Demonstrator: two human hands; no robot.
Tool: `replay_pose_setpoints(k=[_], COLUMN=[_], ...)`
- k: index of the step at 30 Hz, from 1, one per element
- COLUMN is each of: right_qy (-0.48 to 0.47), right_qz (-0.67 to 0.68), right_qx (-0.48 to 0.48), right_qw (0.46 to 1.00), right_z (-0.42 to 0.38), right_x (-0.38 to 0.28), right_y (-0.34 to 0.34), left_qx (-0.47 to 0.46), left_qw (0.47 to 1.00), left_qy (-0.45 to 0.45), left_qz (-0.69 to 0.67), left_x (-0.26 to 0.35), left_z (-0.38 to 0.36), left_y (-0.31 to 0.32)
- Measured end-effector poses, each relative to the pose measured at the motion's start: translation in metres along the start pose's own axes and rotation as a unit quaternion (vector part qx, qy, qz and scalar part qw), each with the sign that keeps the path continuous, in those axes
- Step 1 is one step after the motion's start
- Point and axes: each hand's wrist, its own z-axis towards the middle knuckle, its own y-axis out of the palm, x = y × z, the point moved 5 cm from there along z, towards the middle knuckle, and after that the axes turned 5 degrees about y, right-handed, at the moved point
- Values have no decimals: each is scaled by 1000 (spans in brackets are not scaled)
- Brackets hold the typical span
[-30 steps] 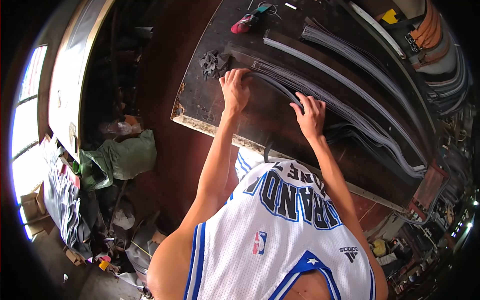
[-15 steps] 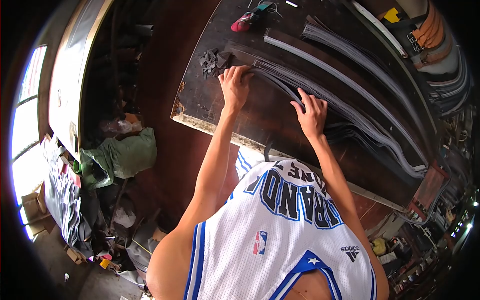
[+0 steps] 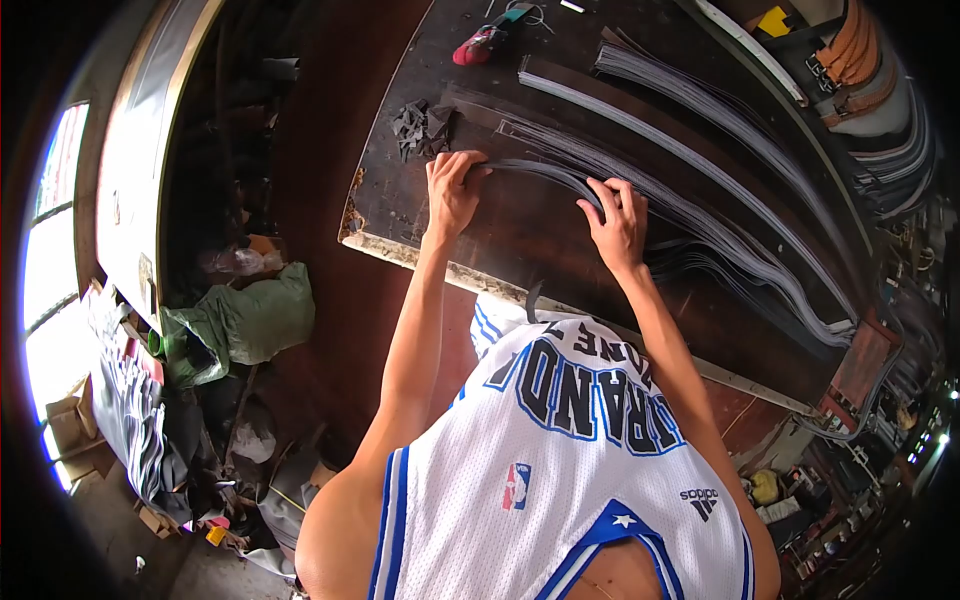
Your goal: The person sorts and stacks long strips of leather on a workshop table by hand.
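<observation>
On the dark table, my left hand is closed on the left end of some thin dark strips. My right hand grips the same strips farther along, its thumb and fingers around them. The strips bow upward a little between the two hands. Just beyond them lies a long bundle of grey-edged strips. A small heap of black scraps sits past my left hand. Dark loose strips spread to the right of my right wrist.
Two more strip bundles curve across the far side of the table. A red object lies near the far left edge. Coiled brown belts are at the upper right. A green sack stands on the left.
My left hand has moved slightly nearer to me and left, drawing the held strips away from the long bundle. My right hand has shifted a little left and still grips them.
</observation>
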Motion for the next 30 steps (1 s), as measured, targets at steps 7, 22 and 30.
replay_pose_setpoints(k=[7, 22, 30], right_qy=[8, 13, 49], right_qz=[-19, -27, -28], right_qx=[-17, -31, -27], right_qw=[1000, 999, 998], right_z=[6, 6, -8], right_x=[0, 3, 22], right_y=[-2, -4, -21], left_qx=[-4, 31, 21], left_qw=[1000, 999, 999], left_qy=[19, -8, -5], left_qz=[1, 20, 42], left_x=[1, 9, 28], left_z=[-5, 2, 5], left_y=[-2, 12, 39])
